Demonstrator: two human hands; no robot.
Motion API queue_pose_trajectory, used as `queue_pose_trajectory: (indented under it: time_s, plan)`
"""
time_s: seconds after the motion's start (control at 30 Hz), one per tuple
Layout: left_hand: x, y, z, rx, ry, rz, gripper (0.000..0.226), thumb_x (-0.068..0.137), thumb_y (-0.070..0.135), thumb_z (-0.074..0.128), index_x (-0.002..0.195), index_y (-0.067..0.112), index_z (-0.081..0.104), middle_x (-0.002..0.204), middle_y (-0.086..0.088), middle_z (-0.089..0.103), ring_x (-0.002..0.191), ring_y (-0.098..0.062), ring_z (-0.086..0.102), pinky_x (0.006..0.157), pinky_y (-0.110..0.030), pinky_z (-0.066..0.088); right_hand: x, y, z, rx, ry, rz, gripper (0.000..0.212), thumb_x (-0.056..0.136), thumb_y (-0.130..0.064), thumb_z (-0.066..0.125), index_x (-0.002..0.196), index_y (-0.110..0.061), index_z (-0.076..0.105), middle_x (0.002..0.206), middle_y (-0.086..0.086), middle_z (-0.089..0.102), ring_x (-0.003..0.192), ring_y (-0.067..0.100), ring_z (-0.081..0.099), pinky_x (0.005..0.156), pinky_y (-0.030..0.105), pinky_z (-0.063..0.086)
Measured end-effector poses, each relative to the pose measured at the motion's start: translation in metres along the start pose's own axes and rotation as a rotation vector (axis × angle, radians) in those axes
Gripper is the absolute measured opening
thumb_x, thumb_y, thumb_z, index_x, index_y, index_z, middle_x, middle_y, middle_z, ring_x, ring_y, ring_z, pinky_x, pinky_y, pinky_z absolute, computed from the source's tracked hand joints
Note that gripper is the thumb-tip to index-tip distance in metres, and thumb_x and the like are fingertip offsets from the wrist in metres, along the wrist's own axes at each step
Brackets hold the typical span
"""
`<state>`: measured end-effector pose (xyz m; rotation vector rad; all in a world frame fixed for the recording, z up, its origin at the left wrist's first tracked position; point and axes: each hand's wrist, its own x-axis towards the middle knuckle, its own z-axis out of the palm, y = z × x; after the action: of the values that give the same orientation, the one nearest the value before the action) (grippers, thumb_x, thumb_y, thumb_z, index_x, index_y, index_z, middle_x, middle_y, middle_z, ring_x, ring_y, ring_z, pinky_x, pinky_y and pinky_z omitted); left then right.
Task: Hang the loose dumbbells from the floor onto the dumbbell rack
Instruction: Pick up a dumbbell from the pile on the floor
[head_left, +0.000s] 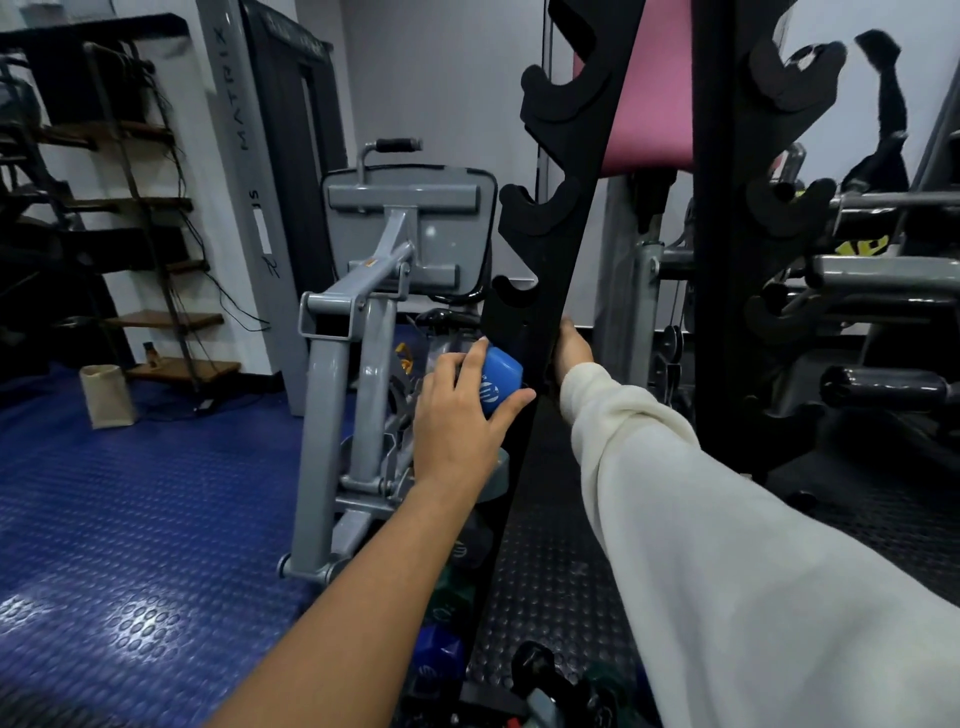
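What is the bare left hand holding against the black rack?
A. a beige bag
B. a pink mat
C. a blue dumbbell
C: the left hand curls its fingers round the rounded end of a blue dumbbell beside the black dumbbell rack.

Readable in full only once: "MATRIX", in grey capitals running lengthwise down the slanted grey upright of the weight machine (236, 104) at the left. Lower on the same upright, a white label strip (261, 228) with small dark characters beside it, too small to make out. On the end of the blue dumbbell (500, 378), a round white striped logo, letters unreadable. On a dark dumbbell (460, 548) low by the rack, a similar pale round logo, also unreadable. At the right, black marks on a yellow patch (860, 244), partly hidden, not legible.
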<state>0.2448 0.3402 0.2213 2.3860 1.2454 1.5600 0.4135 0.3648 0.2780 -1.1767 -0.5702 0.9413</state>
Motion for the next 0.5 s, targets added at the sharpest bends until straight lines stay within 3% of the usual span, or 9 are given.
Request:
queue_pose_trajectory:
  time_s: [0.1, 0.2, 0.27, 0.33, 0.4, 0.5]
  plan:
    - [0.000, -0.011, -0.007, -0.101, -0.086, 0.020, 0.077, 0.097, 0.064, 0.055, 0.163, 0.036, 0.026, 0.139, 0.008, 0.045, 0.122, -0.017, 0.051, 0.104, -0.041, 0.050, -0.029, -0.002, -0.009, -0.412, 0.105, -0.191, 0.047, 0.100, -0.056, 0.042, 0.120, -0.020, 0.066, 0.117, 0.006, 0.068, 0.114, 0.029, 0.060, 0.105, 0.038, 0.043]
    - [-0.005, -0.025, -0.019, -0.312, -0.095, 0.000, 0.059, 0.106, 0.048, 0.051, 0.161, 0.035, 0.034, 0.144, 0.008, 0.053, 0.125, -0.014, 0.057, 0.106, -0.045, 0.052, -0.071, 0.021, -0.027, -0.586, 0.295, -0.725, 0.021, 0.099, -0.028, 0.055, 0.112, -0.016, 0.066, 0.110, 0.002, 0.065, 0.100, 0.018, 0.063, 0.088, 0.026, 0.046]
    - [-0.008, -0.030, -0.027, -0.352, 0.013, -0.065, 0.050, 0.107, 0.037, 0.054, 0.156, 0.031, 0.046, 0.133, 0.008, 0.059, 0.110, -0.009, 0.063, 0.097, -0.041, 0.057, -0.097, 0.032, -0.032, -0.656, 0.238, -1.025, 0.014, 0.096, -0.017, 0.059, 0.109, -0.016, 0.065, 0.105, -0.005, 0.059, 0.086, 0.006, 0.059, 0.078, 0.018, 0.045]
    - [-0.009, -0.028, -0.028, -0.356, 0.041, -0.087, 0.048, 0.106, 0.032, 0.057, 0.154, 0.030, 0.050, 0.131, 0.008, 0.060, 0.103, -0.005, 0.065, 0.095, -0.036, 0.058, -0.104, 0.041, -0.031, -0.855, 0.067, -1.119, 0.028, 0.096, -0.021, 0.060, 0.124, -0.021, 0.062, 0.118, -0.008, 0.054, 0.090, 0.006, 0.059, 0.081, 0.017, 0.048]
    - [-0.009, -0.022, -0.023, -0.354, -0.016, -0.022, 0.050, 0.106, 0.029, 0.059, 0.154, 0.033, 0.048, 0.132, 0.011, 0.057, 0.102, -0.005, 0.066, 0.094, -0.032, 0.058, -0.102, 0.046, -0.027, -1.038, -0.033, -1.101, 0.044, 0.098, -0.027, 0.059, 0.142, -0.025, 0.053, 0.131, -0.010, 0.049, 0.099, 0.012, 0.060, 0.088, 0.024, 0.051]
    - [-0.010, -0.018, -0.015, -0.323, 0.000, 0.018, 0.051, 0.104, 0.021, 0.061, 0.153, 0.031, 0.050, 0.124, 0.011, 0.058, 0.098, -0.009, 0.065, 0.093, -0.031, 0.057, -0.094, 0.050, -0.022, -1.053, -0.037, -1.148, 0.048, 0.099, -0.020, 0.059, 0.146, -0.019, 0.051, 0.126, -0.003, 0.053, 0.102, 0.018, 0.061, 0.089, 0.037, 0.055]
